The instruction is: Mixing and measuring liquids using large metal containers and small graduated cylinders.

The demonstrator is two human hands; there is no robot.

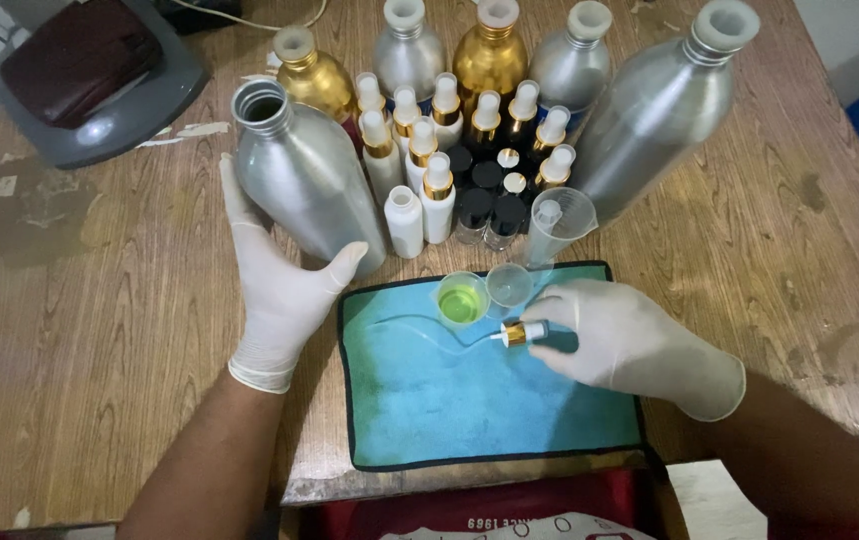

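Far left, grey tray [139, 110] with a dark pouch, untouched. My left hand [274, 290] wraps the open silver bottle [304, 175], fingers and thumb curled around its lower body, cap already off, bottle upright on the wooden table [99, 350]. Middle: small cup of green liquid [462, 300] already filled, empty clear cup [509, 285] beside it, both on the blue cloth [469, 400]. My right hand [629, 345] pinches a gold-collared spray pump [521, 333], dip tube trailing left across the cloth. Small spray bottles [449, 150] behind look capped; I judge filling barely begun. Large silver bottle [664, 105] right, plugged.
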